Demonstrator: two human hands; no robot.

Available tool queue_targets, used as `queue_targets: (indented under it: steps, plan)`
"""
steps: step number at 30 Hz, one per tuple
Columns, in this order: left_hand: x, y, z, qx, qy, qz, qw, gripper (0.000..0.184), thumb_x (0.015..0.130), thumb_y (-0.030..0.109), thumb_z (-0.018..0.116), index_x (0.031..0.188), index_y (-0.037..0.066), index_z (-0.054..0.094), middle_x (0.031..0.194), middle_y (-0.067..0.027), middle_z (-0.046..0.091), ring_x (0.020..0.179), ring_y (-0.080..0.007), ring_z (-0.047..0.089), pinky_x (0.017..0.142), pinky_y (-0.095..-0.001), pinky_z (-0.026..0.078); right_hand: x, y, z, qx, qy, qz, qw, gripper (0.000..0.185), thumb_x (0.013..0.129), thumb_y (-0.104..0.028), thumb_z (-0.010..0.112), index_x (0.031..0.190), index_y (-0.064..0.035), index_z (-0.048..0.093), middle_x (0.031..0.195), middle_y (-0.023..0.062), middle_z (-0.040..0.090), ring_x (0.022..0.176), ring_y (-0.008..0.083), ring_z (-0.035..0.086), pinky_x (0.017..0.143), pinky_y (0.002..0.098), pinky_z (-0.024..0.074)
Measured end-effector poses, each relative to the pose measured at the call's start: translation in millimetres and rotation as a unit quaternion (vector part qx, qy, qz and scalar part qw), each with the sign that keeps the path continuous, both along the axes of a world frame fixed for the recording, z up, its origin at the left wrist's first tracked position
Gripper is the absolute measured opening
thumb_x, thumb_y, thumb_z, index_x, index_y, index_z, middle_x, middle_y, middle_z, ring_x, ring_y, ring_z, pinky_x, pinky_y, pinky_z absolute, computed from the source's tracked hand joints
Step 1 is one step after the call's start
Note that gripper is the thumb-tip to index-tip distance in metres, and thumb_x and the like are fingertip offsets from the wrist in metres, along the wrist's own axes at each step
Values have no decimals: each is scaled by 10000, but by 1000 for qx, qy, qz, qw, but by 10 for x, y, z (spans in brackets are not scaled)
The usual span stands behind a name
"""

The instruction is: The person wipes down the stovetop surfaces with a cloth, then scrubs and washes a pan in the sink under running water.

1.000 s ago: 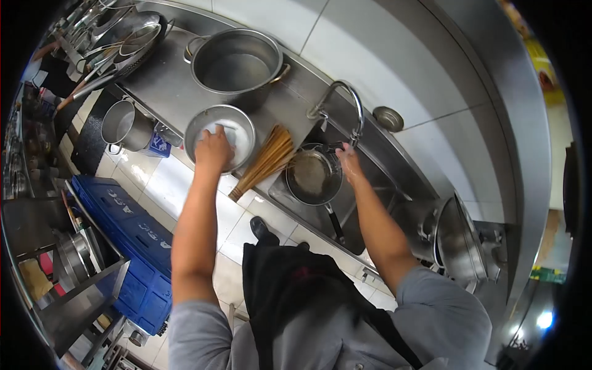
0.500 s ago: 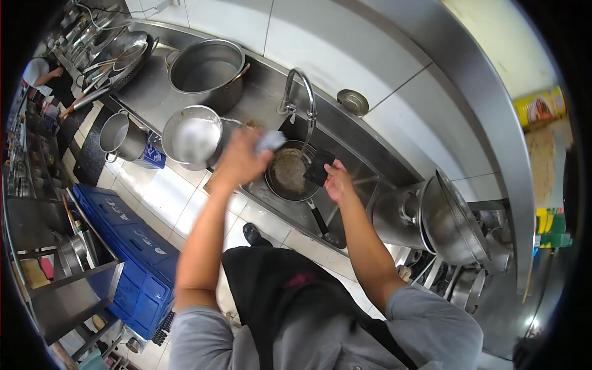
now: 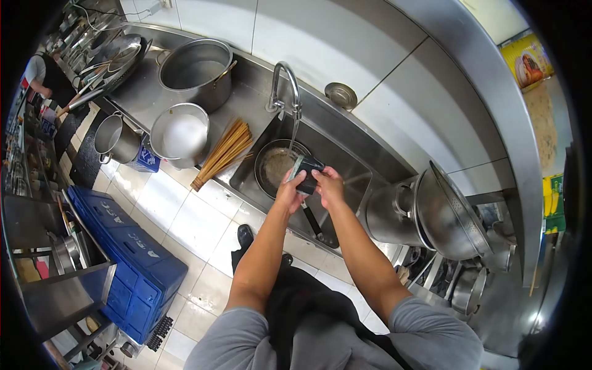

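Observation:
Both my hands meet over the sink [image 3: 354, 203], under the curved tap [image 3: 285, 80]. My right hand [image 3: 329, 186] is closed on a black square scouring pad [image 3: 313, 166]. My left hand [image 3: 291, 192] pinches a thin pale grey-green piece [image 3: 298, 164] against the pad's left side; its kind is unclear. Below them a frying pan [image 3: 269, 166] lies in the sink, its inside brownish and its black handle [image 3: 312, 221] pointing towards me. My hands and the pad hide its right part. A thin stream of water seems to fall from the tap.
A bundle of wooden sticks [image 3: 225, 151] lies left of the sink. Beyond it stand a white-looking pot [image 3: 161, 132] and a large metal pot [image 3: 213, 92]. Large pots and a colander [image 3: 450, 213] are stacked on the right. Blue bins [image 3: 132, 246] stand behind left.
My left hand has moved right from beside the pan, bringing the pale piece against the black pad. My right hand has shifted slightly left. The stick bundle has come into view.

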State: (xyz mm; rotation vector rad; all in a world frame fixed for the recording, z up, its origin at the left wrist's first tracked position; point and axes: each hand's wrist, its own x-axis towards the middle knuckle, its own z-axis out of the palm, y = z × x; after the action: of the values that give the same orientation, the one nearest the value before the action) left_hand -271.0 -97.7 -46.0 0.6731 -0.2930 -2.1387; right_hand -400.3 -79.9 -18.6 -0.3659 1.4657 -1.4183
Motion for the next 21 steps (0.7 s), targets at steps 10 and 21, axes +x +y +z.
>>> queue_targets:
  steps: [10,21]
  plan:
    - [97,102,8,-474,-419,128,763,624,849,224,736,1372,14,468,1270,-223,502,1223,-394,455,1026,-473,393,-19,-40,-177,52,248,43,966,289,860,-60,710,1123,10,613,931,69,671,710,132,620,580,254,494]
    - [506,-189,-217,-469,-557,145,670,497,777,100,723,1243,2,579,1101,-178,610,1023,-348,615,937,-377,479,364,-496,-12,91,304,304,898,328,981,-271,550,1163,-9,627,1003,88,668,882,143,619,797,305,497]
